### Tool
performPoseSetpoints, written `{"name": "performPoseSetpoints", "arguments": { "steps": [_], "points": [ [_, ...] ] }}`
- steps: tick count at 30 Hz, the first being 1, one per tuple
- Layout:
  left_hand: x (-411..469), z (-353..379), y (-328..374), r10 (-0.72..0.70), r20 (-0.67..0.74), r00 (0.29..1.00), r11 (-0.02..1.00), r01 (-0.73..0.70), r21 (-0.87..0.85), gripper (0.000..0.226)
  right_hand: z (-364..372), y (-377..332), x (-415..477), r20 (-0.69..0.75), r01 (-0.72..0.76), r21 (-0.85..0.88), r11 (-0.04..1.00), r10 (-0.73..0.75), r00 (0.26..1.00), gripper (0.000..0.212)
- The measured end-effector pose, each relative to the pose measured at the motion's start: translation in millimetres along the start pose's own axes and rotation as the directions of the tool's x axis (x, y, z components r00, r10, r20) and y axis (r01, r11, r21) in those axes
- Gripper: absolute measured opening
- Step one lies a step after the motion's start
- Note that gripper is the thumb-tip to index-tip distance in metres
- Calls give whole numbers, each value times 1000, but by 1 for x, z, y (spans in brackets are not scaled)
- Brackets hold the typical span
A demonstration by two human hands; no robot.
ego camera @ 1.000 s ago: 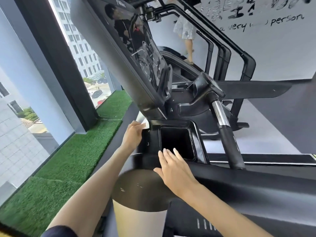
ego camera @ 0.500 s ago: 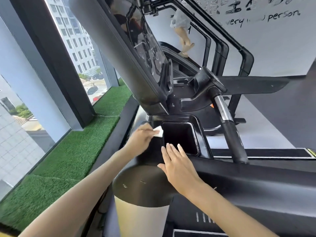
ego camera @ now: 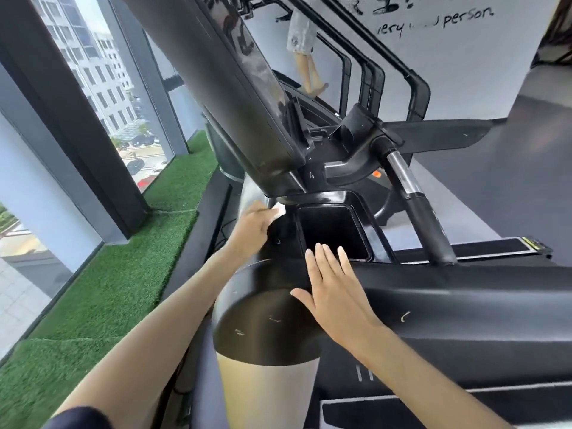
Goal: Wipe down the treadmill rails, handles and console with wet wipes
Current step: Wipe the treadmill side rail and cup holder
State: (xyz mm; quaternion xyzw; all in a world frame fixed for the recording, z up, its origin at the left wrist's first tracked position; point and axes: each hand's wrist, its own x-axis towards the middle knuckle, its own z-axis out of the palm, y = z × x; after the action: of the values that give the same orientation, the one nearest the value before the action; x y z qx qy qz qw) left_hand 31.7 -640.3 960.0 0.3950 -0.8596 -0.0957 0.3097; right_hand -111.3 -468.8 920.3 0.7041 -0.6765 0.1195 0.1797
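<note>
Green turf (ego camera: 123,274) and tall windows line your left. Next, your left hand (ego camera: 252,230) pinches the one wet wipe (ego camera: 280,209) just under the console (ego camera: 216,88) (soft, limp and light, I'd judge, so bunch it under your fingertips). Then one storage pocket (ego camera: 332,233), your right hand (ego camera: 334,292) lying flat and holding nothing, and one handle (ego camera: 424,224) rightmost.

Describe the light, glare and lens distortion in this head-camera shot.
Head view: daylight enters through the tall glass window on the left; head view: the glossy black console screen carries pale reflections; head view: the wide lens makes the dark window pillar lean, and the small white wet wipe pinched by the left hand looks slightly soft, the flat right hand sharp.
</note>
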Motion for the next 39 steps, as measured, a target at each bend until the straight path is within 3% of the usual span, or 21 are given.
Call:
{"name": "performPoseSetpoints", "arguments": {
  "steps": [2,4,6,10,11,14,16,18,21,22,26,31,35,39],
  "points": [
    [2,7,3,9,6,1000,998,-9,56,45,-1,-3,-1,-1,-15,-14,1000,15,1000,73],
    [-5,14,13,225,118,967,973,-229,23,48,-1,-4,-1,-4,-32,-14,999,32,999,71],
    [-7,12,16,332,188,924,943,-332,-36,45,0,-5,0,-13,-50,-19,999,50,999,70],
    [21,2,-2,111,22,994,993,-111,28,42,6,-11,-3,-46,-95,-23,995,94,995,67],
    [20,4,-1,112,6,994,994,-112,14,43,8,-13,-5,-58,-110,-18,994,109,992,66],
    [-5,10,19,343,147,928,939,-335,-81,48,12,-17,-9,-95,-126,-7,992,125,988,63],
    [-16,5,28,401,268,876,914,-364,-179,39,14,-16,-9,-129,-126,-28,992,121,984,63],
    [-5,-3,21,321,248,914,944,-286,-165,30,15,-17,-8,-160,-128,-56,990,118,980,63],
    [4,-4,8,231,96,968,972,-226,-66,38,17,-19,-10,-201,-138,-73,988,121,972,62],
    [-1,0,11,257,105,961,966,-252,-59,40,17,-19,-10,-206,-137,-67,988,121,971,62],
    [-30,-4,30,335,358,872,942,-299,-154,33,19,-18,-9,-250,-121,-93,988,95,964,62],
    [-21,-38,-7,39,406,913,999,-28,-33,34,23,-18,-10,-321,-109,-142,984,59,945,61],
    [-27,-17,37,160,411,898,987,-132,-96,25,23,-18,-9,-328,-116,-125,985,69,942,62],
    [-22,-22,43,52,461,886,997,-21,-73,23,21,-13,-8,-334,-87,-137,987,36,942,59]
  ]
}}
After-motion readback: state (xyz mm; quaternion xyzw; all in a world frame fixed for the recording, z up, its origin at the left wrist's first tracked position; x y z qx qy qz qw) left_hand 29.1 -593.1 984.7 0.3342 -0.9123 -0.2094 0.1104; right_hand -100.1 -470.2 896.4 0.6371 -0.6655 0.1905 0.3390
